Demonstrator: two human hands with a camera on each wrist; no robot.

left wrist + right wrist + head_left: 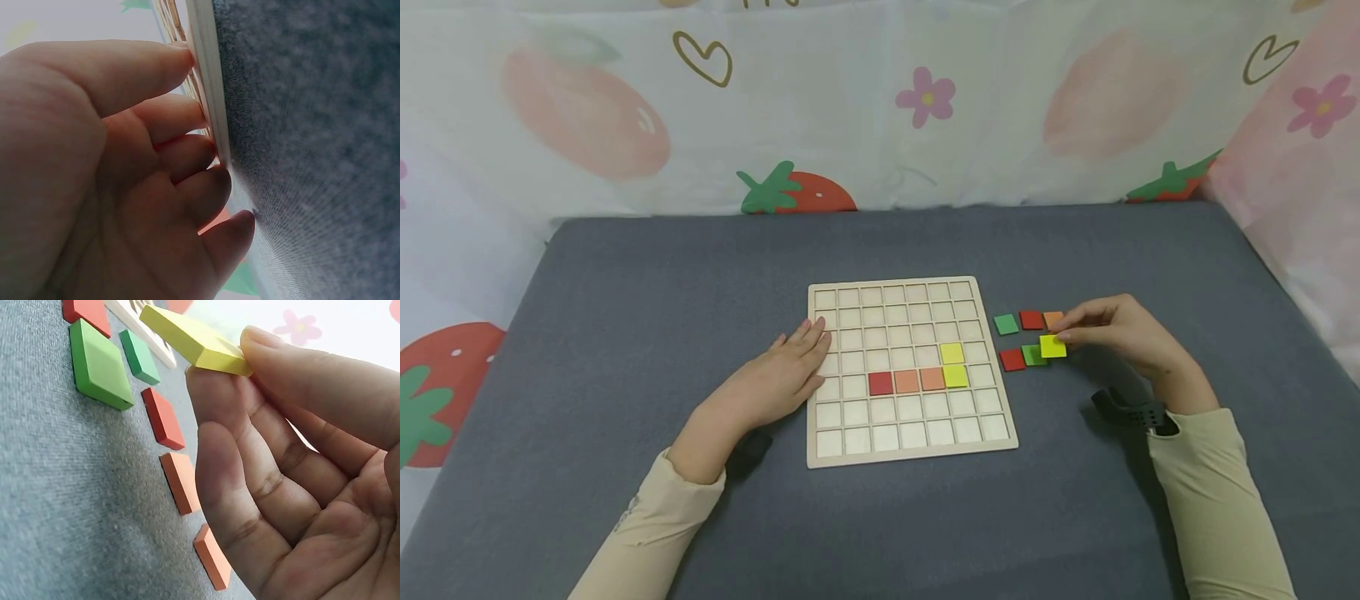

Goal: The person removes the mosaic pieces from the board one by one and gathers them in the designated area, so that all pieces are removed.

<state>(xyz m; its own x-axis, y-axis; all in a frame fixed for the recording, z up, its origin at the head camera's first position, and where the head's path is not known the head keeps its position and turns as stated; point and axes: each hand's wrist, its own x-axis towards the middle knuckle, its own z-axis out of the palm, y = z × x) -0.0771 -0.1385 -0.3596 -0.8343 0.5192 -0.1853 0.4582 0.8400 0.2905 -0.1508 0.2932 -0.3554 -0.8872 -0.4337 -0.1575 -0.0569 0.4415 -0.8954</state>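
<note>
A square wooden grid board (910, 454) lies on the table. My left hand (781, 377) rests on its left edge with fingers extended; in the left wrist view the thumb (144, 69) and fingertips touch the board's side (209, 81). Between thumb and fingertips, my right hand (1123, 337) pinches a yellow square tile (194, 340), raised above the table right of the board. One row of the board holds a red tile (880, 383), two orange tiles (907, 381) and a yellow tile (955, 377), with another yellow tile (952, 353) directly above the last.
Loose tiles lie right of the board: dark green (1006, 324), red (1032, 320), orange (1054, 318), another red (1012, 360) and light green (1033, 356). The right wrist view shows a further orange tile (212, 557). Grey cloth (700, 275) covers the table; a printed curtain (865, 100) hangs behind.
</note>
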